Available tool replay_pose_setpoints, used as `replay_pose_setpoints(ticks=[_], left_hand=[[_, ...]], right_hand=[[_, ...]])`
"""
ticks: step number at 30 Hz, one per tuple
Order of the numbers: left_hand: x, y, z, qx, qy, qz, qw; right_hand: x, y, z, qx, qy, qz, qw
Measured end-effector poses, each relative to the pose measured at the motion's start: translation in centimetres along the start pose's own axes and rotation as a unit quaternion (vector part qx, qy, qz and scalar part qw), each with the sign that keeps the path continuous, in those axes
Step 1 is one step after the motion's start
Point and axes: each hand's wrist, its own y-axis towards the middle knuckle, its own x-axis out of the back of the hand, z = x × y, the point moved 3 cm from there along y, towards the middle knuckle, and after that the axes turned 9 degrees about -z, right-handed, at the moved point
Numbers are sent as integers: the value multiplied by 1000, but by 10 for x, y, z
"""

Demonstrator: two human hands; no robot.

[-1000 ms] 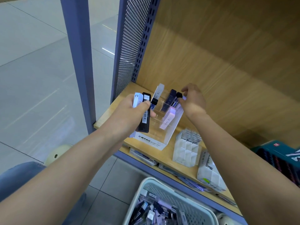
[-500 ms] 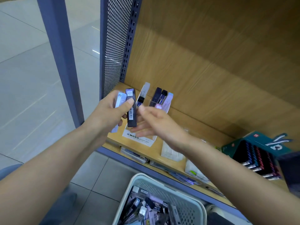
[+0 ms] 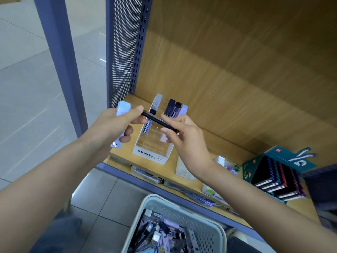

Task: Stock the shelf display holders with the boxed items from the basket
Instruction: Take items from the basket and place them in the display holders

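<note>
2 hands (image 3: 113, 125) (image 3: 186, 139) w/ black box (image 3: 155, 120) (over holder (image 3: 151, 154))

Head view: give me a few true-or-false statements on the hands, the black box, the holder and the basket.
1. Both the left hand and the right hand pinch the black box. True.
2. The left hand also holds a pale box. True.
3. The MONO holder is empty. False: several boxes stand in its back slots.
4. The basket holds nothing. False: boxed items fill it.
</note>
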Motion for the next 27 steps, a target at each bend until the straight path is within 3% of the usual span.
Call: replay_pose_setpoints(ticks=[5, 9, 11, 14, 17, 19, 21, 27], left_hand=[[3, 1, 0, -33, 42, -14, 998], [2, 5, 3, -61, 39, -4, 997], [2, 7, 4, -64, 36, -6, 997], [3, 9, 6, -66, 47, -15, 997], [5, 13, 6, -47, 61, -27, 997], [5, 14, 6, -21, 53, -32, 998], [5, 14, 7, 6, 34, -34, 999], [2, 17, 7, 24, 32, -34, 999]], right_hand=[[2, 0, -3, -53, 11, 46, 997], [-1, 3, -5, -174, 181, 66, 966], [-2, 7, -7, -194, 217, 70, 954], [2, 18, -18, -186, 197, 47, 961], [19, 42, -37, -178, 172, -59, 967], [32, 59, -52, -151, 86, -104, 979], [37, 73, -66, -139, 9, -111, 984], [21, 102, -82, -120, -72, -108, 984]])
